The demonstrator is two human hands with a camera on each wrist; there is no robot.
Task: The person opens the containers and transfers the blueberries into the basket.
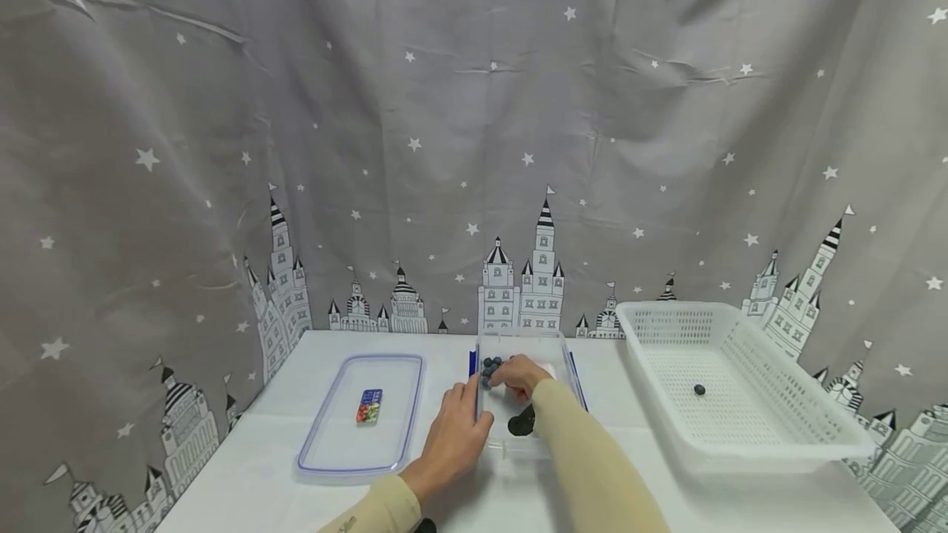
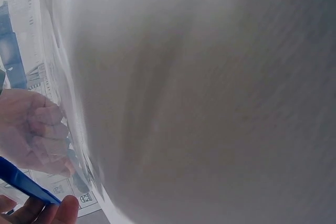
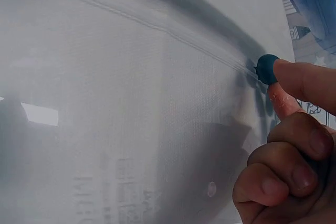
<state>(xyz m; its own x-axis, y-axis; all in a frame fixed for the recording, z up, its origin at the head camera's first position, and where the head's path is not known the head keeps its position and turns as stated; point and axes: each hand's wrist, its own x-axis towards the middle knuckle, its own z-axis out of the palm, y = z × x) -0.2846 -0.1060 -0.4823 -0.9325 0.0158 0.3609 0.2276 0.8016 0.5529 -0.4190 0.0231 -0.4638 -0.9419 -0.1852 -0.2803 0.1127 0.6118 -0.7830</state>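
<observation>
A clear plastic container [image 1: 518, 337] with blue side clips stands in front of me on the white table. My right hand [image 1: 522, 374] reaches down inside it. In the right wrist view, a blueberry [image 3: 266, 69] is pinched between its thumb and forefinger, close to the container wall. Several blueberries [image 1: 490, 363] cluster at the container's left side, by these fingertips. With its fingers along the outside and thumb over the rim, my left hand [image 1: 455, 428] holds the container's left wall. The left wrist view shows its fingertips at a blue clip [image 2: 23, 181].
Left of the container lies a clear lid [image 1: 336, 430] with a blue-edged rim and a small printed label [image 1: 369, 407]. A white perforated basket [image 1: 741, 449] stands at the right, holding one blueberry [image 1: 699, 390]. Behind the table hangs a grey castle-print curtain [image 1: 444, 122].
</observation>
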